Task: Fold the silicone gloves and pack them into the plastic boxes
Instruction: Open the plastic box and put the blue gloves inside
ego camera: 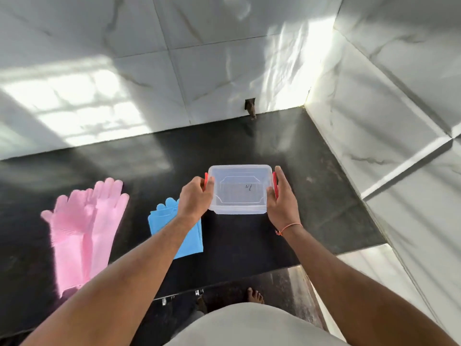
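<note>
both forearms reached forward over the near edge of the black counter (249, 245), converging on a clear plastic box (240, 189) toward the counter's right half, short of the back edge. the left hand (195, 198) gripped the box's left end, knuckles up, fingers curled together around the red latch (206, 181) there, the thumb lying over the lid's left rim. the right hand (283, 198) held the opposite end, palm turned inward, fingers pressed together and extended along the side over the other red latch (274, 182), thumb against the near right corner. a thin orange thread bracelet (289, 227) circled the right wrist. whether the box rested on the counter or was lifted just off it could not be told. the lid was on.

under the left forearm lay the blue gloves (162, 218), flat, partly hidden by the arm. further left, near the counter's left side, the pink gloves (87, 221) lay stacked, cuffs toward the near edge, fingers pointing toward the back wall (124, 71) of white marbled tile.
</note>
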A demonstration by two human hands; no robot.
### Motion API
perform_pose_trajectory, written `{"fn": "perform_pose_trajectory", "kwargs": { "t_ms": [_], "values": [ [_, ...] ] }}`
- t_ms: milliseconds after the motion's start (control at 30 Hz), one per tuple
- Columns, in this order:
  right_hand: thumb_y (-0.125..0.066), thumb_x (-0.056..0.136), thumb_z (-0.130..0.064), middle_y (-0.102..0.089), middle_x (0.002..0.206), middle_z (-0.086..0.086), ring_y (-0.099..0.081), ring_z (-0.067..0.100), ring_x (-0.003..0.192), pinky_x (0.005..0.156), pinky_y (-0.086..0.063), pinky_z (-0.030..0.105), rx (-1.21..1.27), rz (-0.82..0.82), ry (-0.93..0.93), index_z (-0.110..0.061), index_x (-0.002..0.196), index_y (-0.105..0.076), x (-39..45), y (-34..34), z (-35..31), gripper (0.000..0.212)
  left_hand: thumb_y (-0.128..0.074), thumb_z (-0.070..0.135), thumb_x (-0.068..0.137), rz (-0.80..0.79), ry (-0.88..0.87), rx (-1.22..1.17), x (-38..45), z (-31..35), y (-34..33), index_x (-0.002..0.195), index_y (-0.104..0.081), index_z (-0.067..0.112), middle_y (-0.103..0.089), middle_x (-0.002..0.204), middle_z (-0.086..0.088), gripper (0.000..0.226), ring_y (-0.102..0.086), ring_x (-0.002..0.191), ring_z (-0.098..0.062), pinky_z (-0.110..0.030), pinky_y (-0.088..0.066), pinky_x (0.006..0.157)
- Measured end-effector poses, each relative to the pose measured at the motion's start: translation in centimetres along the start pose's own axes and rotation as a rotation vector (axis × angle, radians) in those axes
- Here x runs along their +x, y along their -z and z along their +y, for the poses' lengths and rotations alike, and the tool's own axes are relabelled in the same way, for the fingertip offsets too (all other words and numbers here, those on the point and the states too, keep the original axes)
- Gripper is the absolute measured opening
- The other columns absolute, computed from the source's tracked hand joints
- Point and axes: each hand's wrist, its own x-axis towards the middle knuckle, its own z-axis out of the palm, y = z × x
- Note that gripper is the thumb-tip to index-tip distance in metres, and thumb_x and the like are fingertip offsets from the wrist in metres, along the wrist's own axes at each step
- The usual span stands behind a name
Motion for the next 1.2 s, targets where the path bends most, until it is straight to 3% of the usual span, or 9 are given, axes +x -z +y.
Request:
{"fn": "perform_pose_trajectory", "kwargs": {
  "t_ms": [133, 233, 333, 533, 633, 733, 933, 1100, 1200],
  "values": [
    [-0.053, 0.112, -0.030, -0.045, 0.167, 0.001, -0.052, 0.022, 0.145, 0.125, -0.041, 0.043, 0.050, -0.011, -0.009, -0.016, 0.166, -0.036, 0.2, -2.4, -0.8, 0.058, -0.041, 0.060, 0.110, 0.038, 0.073, -0.045, -1.1, -2.5, 1.7, 0.077, -0.055, 0.020, -0.066, 0.076, 0.005, 0.053, -0.061, 0.070, -0.010, -0.027, -0.040, 0.056],
    [-0.051, 0.111, -0.042, -0.062, 0.138, -0.004, -0.067, 0.015, 0.109, 0.108, -0.054, 0.047, 0.086, 0.004, -0.083, -0.020, 0.153, -0.056, 0.2, -3.5, -1.1, 0.048, -0.039, 0.053, 0.114, 0.061, 0.094, -0.094, -1.7, -3.2, 2.2, 0.076, -0.050, 0.020, -0.064, 0.074, 0.004, 0.052, -0.060, 0.067, -0.013, -0.029, -0.041, 0.055],
    [-0.045, 0.110, -0.056, -0.074, 0.114, -0.005, -0.067, 0.010, 0.100, 0.101, -0.057, 0.047, 0.109, -0.016, -0.099, -0.028, 0.129, -0.073, 0.3, -3.7, -1.0, 0.045, -0.036, 0.049, 0.116, 0.088, 0.092, -0.068, -2.1, -3.2, 2.2, 0.076, -0.048, 0.022, -0.062, 0.073, 0.006, 0.050, -0.057, 0.065, -0.011, -0.027, -0.035, 0.053],
    [-0.043, 0.113, -0.044, -0.078, 0.112, -0.005, -0.069, 0.016, 0.103, 0.096, -0.057, 0.037, 0.114, -0.017, -0.110, -0.025, 0.132, -0.076, 0.9, -3.4, -1.2, 0.042, -0.033, 0.041, 0.118, 0.102, 0.075, -0.021, -1.9, -2.8, 1.8, 0.084, -0.055, 0.014, -0.058, 0.074, 0.008, 0.049, -0.056, 0.068, -0.010, -0.025, -0.037, 0.057],
    [-0.042, 0.114, -0.038, -0.064, 0.080, -0.009, -0.057, 0.012, 0.074, 0.074, -0.048, 0.034, 0.080, 0.004, -0.110, -0.018, 0.096, -0.074, 1.1, -3.1, -0.9, 0.041, -0.033, 0.039, 0.119, 0.110, 0.052, 0.017, -1.8, -2.3, 1.7, 0.085, -0.055, 0.015, -0.056, 0.072, 0.011, 0.047, -0.054, 0.064, -0.008, -0.016, -0.030, 0.055],
    [-0.043, 0.114, -0.036, -0.053, 0.066, -0.012, -0.049, 0.009, 0.062, 0.064, -0.039, 0.028, 0.059, 0.048, -0.132, -0.033, 0.073, -0.054, 0.9, -2.6, -0.8, 0.043, -0.032, 0.041, 0.118, 0.099, 0.047, -0.002, -1.9, -1.7, 1.4, 0.077, -0.050, 0.019, -0.058, 0.072, 0.007, 0.050, -0.055, 0.065, -0.009, -0.021, -0.032, 0.054],
    [-0.042, 0.112, -0.032, -0.056, 0.066, -0.008, -0.048, 0.012, 0.062, 0.061, -0.043, 0.031, 0.086, 0.082, -0.210, -0.024, 0.069, -0.055, 1.1, -1.2, -0.1, 0.045, -0.029, 0.046, 0.116, -0.029, 0.094, -0.105, -2.2, -0.5, 1.0, 0.085, -0.059, 0.014, -0.069, 0.083, -0.003, 0.054, -0.072, 0.077, -0.025, -0.043, -0.063, 0.067],
    [-0.043, 0.109, -0.033, -0.060, 0.067, 0.004, -0.052, 0.024, 0.056, 0.048, -0.046, 0.033, 0.268, 0.037, -0.331, -0.017, 0.069, -0.053, 1.0, 0.0, 0.8, 0.044, -0.029, 0.048, 0.114, -0.116, 0.153, -0.214, -3.0, -0.4, 1.0, 0.091, -0.066, 0.013, -0.077, 0.076, -0.005, 0.056, -0.077, 0.062, -0.018, -0.038, -0.070, 0.063],
    [-0.043, 0.110, -0.031, -0.070, 0.077, 0.005, -0.061, 0.022, 0.065, 0.051, -0.049, 0.031, 0.346, -0.033, -0.417, -0.016, 0.083, -0.066, 1.1, 0.8, 1.2, 0.039, -0.033, 0.038, 0.116, -0.192, 0.256, -0.254, -2.8, -0.6, 1.5, 0.111, -0.068, 0.015, -0.079, 0.096, -0.007, 0.042, -0.081, 0.073, -0.021, -0.040, -0.071, 0.067]
  ]
}}
